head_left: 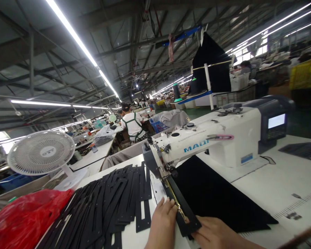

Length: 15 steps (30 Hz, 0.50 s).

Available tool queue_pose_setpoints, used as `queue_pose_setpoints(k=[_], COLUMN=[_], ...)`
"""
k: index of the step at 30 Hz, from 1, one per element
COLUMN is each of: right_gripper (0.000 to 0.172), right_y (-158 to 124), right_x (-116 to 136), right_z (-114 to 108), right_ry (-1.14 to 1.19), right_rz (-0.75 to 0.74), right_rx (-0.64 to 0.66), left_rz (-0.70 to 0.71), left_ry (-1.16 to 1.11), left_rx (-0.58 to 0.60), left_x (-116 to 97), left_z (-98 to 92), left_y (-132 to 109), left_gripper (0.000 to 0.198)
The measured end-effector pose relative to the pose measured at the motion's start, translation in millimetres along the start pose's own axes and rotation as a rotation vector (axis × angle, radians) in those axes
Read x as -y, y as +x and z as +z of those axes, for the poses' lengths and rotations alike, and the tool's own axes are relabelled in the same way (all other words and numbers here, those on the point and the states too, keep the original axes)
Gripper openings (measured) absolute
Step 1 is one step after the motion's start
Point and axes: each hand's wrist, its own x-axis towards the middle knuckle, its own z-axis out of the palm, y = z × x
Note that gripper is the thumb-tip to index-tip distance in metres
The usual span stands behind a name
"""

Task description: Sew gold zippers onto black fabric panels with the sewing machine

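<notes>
Gold zip strip at the needle, both hands on it

So I've got this black strip point(187, 229) with the gold zip point(176, 200) showing through its slot, far end right up at the presser foot point(166, 174) of the sewing machine point(197, 136). Near end points back at me, along the left side of a big black fabric panel point(212, 193). Can't tell if the two are joined.

My left hand point(163, 219) lies on the strip's left edge, fingertips by the zip; can't tell if it's pinching or just pressing. My right hand point(212, 231) has hold of the near corner.

I'd call this the lining-up or stitching step, though I can't tell if the needle's running. Next move calls for keeping the strip flat and straight to the foot, zip centred in the slot, fingers well back. Main risk imo is the near end skewing.

Loads more slotted black pieces point(114, 197) are piled on my left.
</notes>
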Motion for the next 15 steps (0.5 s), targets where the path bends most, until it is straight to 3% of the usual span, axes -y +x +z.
queue_pose_setpoints(k=[3,8,15], right_gripper=[0.031,0.034,0.032], right_y=[5.8,11.3,22.6], right_x=[-9.8,-26.2,-41.9], right_z=[1.0,14.6,19.4], right_ry=[-0.001,0.035,0.095], right_rz=[-0.02,-0.012,0.001], right_rx=[0.01,0.023,0.09], left_rz=[-0.021,-0.095,-0.192], left_ry=[-0.035,-0.047,-0.034], left_rx=[0.079,-0.116,0.01], left_x=[8.5,19.2,29.2], left_z=[1.8,23.8,26.6], left_y=[4.5,5.4,13.7], left_gripper=[0.031,0.034,0.029])
